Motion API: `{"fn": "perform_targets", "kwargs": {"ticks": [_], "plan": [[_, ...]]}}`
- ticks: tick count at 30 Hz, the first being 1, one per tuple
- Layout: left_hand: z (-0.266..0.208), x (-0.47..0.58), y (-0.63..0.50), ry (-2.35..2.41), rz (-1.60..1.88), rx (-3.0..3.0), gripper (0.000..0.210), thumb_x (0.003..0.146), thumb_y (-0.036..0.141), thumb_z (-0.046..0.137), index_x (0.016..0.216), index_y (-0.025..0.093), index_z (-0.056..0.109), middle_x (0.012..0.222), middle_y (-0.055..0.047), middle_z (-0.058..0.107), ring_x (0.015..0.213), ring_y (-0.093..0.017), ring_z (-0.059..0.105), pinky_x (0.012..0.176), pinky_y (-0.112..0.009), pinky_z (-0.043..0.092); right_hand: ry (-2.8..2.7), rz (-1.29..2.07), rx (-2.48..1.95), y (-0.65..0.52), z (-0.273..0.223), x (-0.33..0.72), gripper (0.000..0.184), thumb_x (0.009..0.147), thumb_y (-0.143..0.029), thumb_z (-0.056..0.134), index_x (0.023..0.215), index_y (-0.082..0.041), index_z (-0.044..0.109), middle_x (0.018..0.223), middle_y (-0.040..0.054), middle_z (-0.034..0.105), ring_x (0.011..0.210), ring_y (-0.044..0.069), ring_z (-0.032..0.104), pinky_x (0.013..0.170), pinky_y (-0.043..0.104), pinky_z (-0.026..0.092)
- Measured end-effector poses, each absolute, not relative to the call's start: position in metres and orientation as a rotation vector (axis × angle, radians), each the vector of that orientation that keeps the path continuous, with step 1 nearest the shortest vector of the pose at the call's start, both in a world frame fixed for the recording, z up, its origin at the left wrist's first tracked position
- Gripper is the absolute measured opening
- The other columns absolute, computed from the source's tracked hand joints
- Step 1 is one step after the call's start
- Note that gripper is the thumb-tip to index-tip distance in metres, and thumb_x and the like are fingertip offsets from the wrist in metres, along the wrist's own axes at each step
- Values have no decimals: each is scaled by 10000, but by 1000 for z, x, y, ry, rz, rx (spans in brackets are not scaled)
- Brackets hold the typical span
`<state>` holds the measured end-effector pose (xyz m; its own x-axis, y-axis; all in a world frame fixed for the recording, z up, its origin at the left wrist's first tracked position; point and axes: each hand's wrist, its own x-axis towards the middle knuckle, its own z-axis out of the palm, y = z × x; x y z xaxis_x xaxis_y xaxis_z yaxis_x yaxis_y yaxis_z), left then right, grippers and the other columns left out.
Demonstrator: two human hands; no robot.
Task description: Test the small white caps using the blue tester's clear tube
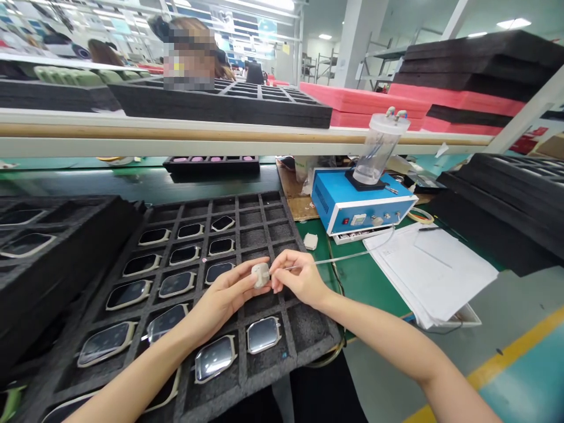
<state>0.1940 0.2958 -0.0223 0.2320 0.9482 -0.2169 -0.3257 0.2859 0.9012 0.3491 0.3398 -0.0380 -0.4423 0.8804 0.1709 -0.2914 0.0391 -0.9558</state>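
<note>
**Two bare hands bring a thin clear tube to a small off-white block above a foam tray of smartwatches**

At the centre of the frame, the left hand (231, 288) grips the off-white block (260, 275) between thumb and fingers. Just to its right, the right hand (302, 279) pinches the clear tube (339, 259) near its end, which points at the block; whether they touch, I cannot tell. The tube runs right to a blue bench machine (332, 189) topped by a clear cylinder (374, 154).

Both hands are over the right part of a black foam tray (311, 326), whose left and middle compartments hold smartwatches (263, 335) with dark screens and pale frames. The tray's right edge slants from upper centre to lower centre-right. Beyond it, a strip of green bench (368, 299) separates the tray from white papers (440, 264) at right; a second off-white piece (311, 241) lies near that edge. A foam stack (53, 264) borders the tray at left, and a white shelf edge (264, 145) crosses above.
</note>
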Motion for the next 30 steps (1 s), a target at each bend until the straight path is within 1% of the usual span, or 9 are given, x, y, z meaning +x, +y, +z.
{"fn": "perform_targets", "kwargs": {"ticks": [12, 16, 19, 30], "plan": [[-22, 195, 295, 915, 1041, 856, 309, 798, 234, 573, 1102, 188, 605, 1070, -56, 650, 991, -216, 582, 953, -377, 404, -1404, 1566, -655, 340, -39, 350, 58, 620, -109, 519, 649, -147, 553, 490, -37, 576, 418, 83, 528, 454, 208, 479], [-22, 194, 294, 909, 1040, 859, 303, 800, 228, 570, 1099, 200, 606, 1085, -44, 646, 1006, -212, 577, 952, -363, 409, -1405, 1566, -654, 340, -40, 350, 62, 622, -110, 515, 653, -149, 554, 492, -37, 578, 421, 82, 530, 455, 206, 480], [-22, 194, 294, 910, 1042, 857, 317, 798, 230, 571, 1111, 191, 599, 1099, -53, 641, 1025, -222, 570, 945, -364, 416, -1407, 1564, -650, 340, -40, 350, 64, 622, -112, 512, 652, -150, 554, 489, -38, 575, 418, 80, 527, 453, 204, 480], [-23, 194, 295, 930, 1046, 875, 347, 778, 242, 596, 1120, 185, 598, 1081, -66, 646, 1042, -253, 561, 972, -423, 395, -1421, 1552, -653, 340, -40, 351, 66, 625, -109, 514, 658, -151, 553, 496, -37, 579, 424, 80, 529, 456, 201, 479]]}}
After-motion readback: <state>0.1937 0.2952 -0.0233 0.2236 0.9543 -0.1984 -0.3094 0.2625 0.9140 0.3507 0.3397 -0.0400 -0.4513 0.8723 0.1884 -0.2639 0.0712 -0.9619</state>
